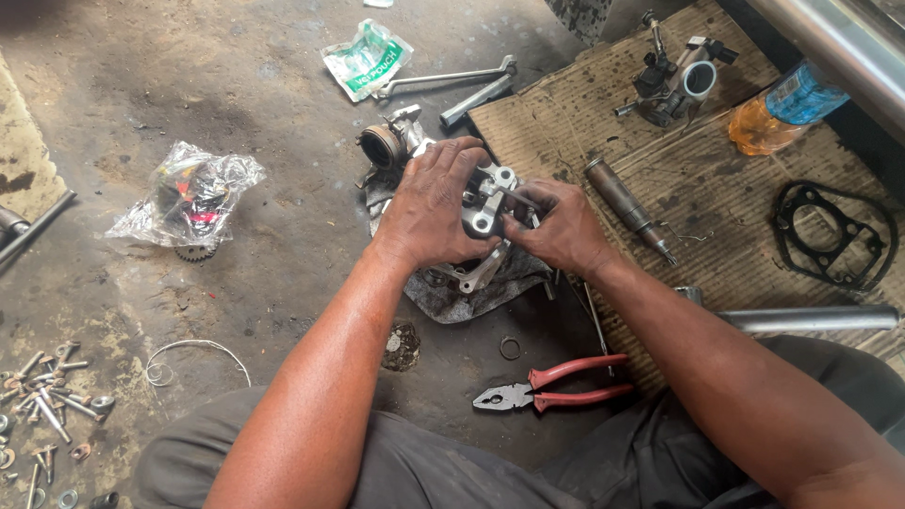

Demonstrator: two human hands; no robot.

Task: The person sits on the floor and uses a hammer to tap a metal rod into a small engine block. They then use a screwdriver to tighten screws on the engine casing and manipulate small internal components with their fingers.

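Part: grey cast-metal engine head with rocker arms (485,212), resting on a dark oily rag (471,287) on the concrete floor
Left hand (436,207): clenched over the casting's top and near side
Right hand (564,229): fingertips pinching a small fitting on its right flank
Handling: judged heavy, rigid, greasy, so likely slippery
Hold: best by the solid body under the left palm, not the thin arms
Nearby: red-handled pliers (551,391) below the grip
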